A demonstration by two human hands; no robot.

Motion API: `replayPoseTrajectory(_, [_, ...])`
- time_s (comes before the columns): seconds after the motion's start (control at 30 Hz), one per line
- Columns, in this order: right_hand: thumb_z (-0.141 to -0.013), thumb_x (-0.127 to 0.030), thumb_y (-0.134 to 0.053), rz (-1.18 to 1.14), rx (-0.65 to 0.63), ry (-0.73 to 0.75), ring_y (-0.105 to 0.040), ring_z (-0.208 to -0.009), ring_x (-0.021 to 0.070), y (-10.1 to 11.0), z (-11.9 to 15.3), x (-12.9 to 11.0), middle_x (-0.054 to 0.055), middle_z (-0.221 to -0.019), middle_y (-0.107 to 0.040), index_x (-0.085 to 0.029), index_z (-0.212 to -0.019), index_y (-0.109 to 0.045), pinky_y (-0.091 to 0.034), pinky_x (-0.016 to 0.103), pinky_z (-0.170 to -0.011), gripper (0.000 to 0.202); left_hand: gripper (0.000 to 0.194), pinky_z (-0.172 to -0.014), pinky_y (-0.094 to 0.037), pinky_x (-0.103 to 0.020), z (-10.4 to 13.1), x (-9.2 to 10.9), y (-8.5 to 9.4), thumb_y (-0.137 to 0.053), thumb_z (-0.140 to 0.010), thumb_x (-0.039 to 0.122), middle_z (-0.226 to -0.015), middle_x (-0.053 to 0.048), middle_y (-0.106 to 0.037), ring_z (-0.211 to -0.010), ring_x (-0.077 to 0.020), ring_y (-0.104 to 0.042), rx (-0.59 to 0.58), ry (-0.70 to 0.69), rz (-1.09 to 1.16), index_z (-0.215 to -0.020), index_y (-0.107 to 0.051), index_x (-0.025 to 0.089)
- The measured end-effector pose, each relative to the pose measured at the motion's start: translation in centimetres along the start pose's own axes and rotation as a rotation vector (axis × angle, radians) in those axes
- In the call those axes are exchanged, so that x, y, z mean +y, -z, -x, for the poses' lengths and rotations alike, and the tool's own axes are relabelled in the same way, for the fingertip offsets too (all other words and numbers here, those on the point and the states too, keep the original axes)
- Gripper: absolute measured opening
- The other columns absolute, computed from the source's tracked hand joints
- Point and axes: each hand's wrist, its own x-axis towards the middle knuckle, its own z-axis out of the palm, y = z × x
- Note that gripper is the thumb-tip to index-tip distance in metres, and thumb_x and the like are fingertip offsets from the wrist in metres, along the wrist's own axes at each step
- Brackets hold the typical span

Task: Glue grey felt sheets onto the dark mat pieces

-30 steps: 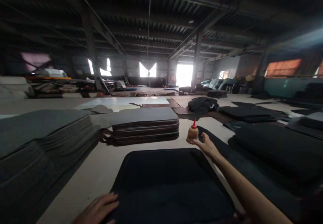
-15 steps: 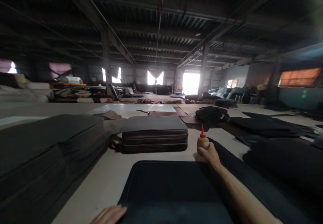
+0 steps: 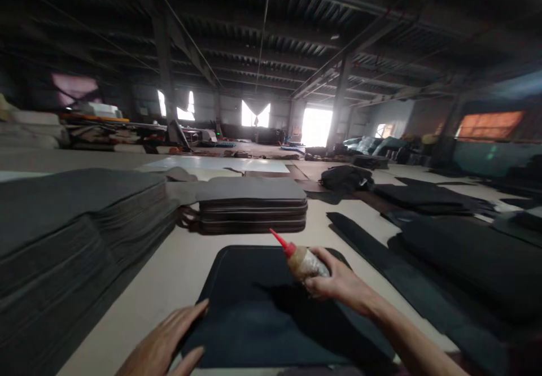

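Note:
My right hand (image 3: 334, 280) is wrapped round a glue bottle (image 3: 302, 262) with a pointed red nozzle. The bottle is tilted, its tip pointing up and to the left, above a dark panel (image 3: 241, 314) with rounded corners. Its shadow falls across the panel. At the panel's left edge lies my left hand (image 3: 169, 339), fingers stretched out and apart, with fingertips at the edge.
A neat stack of dark panels (image 3: 252, 206) stands beyond the panel on the pale table (image 3: 131, 302). Tall piles of grey sheets (image 3: 80, 223) rise at the left. A long dark strip (image 3: 372, 254) and dark piles (image 3: 474, 263) lie to the right.
My right hand has brought the glue bottle left and nearer over the panel, tipping it from upright. More of my left hand shows at the panel's edge. The view has tilted down.

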Motion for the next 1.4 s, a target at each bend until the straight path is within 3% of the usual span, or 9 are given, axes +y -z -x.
replayPoseTrajectory(0.07, [-0.067,-0.029,-0.072,0.014,-0.004,-0.019,-0.060,-0.077,0.0173,-0.4,0.8,-0.4,0.003,-0.096,-0.063,-0.017,-0.125,-0.049,-0.051,0.026,-0.062,0.063,0.052,-0.100,-0.054,-0.032,-0.4,1.2,1.1,-0.058,-0.093,0.038,-0.135,-0.003,-0.061,-0.118,-0.0211,-0.063,-0.114,0.092,0.085,-0.143,-0.044,0.032])
replayPoseTrajectory(0.17, [-0.072,-0.040,-0.073,0.112,0.041,-0.071,-0.063,-0.080,0.0198,-0.7,1.4,-0.4,0.005,-0.101,-0.064,-0.018,-0.123,-0.049,-0.054,0.028,-0.064,0.061,0.061,-0.109,-0.046,-0.039,-1.1,2.8,2.3,-0.059,-0.091,0.030,-0.135,-0.008,-0.059,-0.125,-0.0229,-0.056,-0.208,0.159,0.221,-0.147,-0.037,0.024])
replayPoseTrajectory(0.3, [-0.075,-0.056,-0.070,0.197,0.026,-0.106,-0.067,-0.083,0.0235,-1.2,1.5,0.0,0.007,-0.106,-0.066,-0.020,-0.124,-0.050,-0.057,0.030,-0.066,0.064,0.077,-0.114,-0.040,-0.042,-1.4,3.2,2.6,-0.067,-0.084,0.026,-0.139,-0.009,-0.055,-0.129,-0.0225,-0.051,-0.215,0.236,0.311,-0.150,-0.029,0.022])
replayPoseTrajectory(0.43, [-0.076,-0.062,-0.067,0.336,0.043,-0.057,-0.068,-0.086,0.0254,-2.4,1.5,0.0,0.007,-0.105,-0.069,-0.021,-0.125,-0.052,-0.056,0.030,-0.066,0.066,0.084,-0.115,-0.038,-0.043,-1.2,3.2,2.5,-0.069,-0.081,0.024,-0.141,-0.010,-0.053,-0.131,-0.0233,-0.049,-0.171,0.296,0.346,-0.152,-0.024,0.021])
replayPoseTrajectory(0.63, [-0.080,-0.061,-0.058,0.524,0.089,0.027,-0.066,-0.080,0.0234,-4.9,1.2,-0.9,0.003,-0.094,-0.070,-0.024,-0.118,-0.057,-0.052,0.030,-0.065,0.053,0.082,-0.113,-0.039,-0.044,-1.3,3.1,2.5,-0.071,-0.080,0.027,-0.136,-0.010,-0.058,-0.127,-0.0243,-0.051,-0.183,0.297,0.344,-0.150,-0.029,0.020])
replayPoseTrajectory(0.97, [-0.089,-0.042,-0.052,0.659,-0.062,0.272,-0.060,-0.080,0.0194,-9.1,-0.8,-2.3,0.001,-0.090,-0.065,-0.023,-0.103,-0.059,-0.043,0.032,-0.072,0.025,0.088,-0.111,-0.040,-0.042,-1.4,2.8,2.2,-0.075,-0.076,0.025,-0.134,-0.006,-0.059,-0.125,-0.0239,-0.052,-0.190,0.322,0.356,-0.150,-0.028,0.024])
replayPoseTrajectory(1.17, [-0.088,-0.038,-0.053,0.752,-0.117,0.318,-0.057,-0.078,0.0186,-10.3,-2.1,-3.5,0.001,-0.090,-0.064,-0.022,-0.101,-0.059,-0.038,0.030,-0.069,0.021,0.088,-0.110,-0.040,-0.041,-1.5,2.9,2.2,-0.076,-0.075,0.025,-0.134,-0.005,-0.059,-0.124,-0.0238,-0.054,-0.184,0.331,0.370,-0.149,-0.029,0.025])
replayPoseTrajectory(1.4, [-0.087,-0.039,-0.053,0.955,-0.162,0.368,-0.052,-0.070,0.0167,-11.1,-3.0,-6.9,0.001,-0.082,-0.062,-0.022,-0.093,-0.061,-0.028,0.028,-0.060,0.020,0.085,-0.110,-0.041,-0.040,-1.4,3.0,2.0,-0.075,-0.074,0.024,-0.134,-0.006,-0.060,-0.123,-0.0236,-0.054,-0.165,0.332,0.359,-0.148,-0.032,0.021])
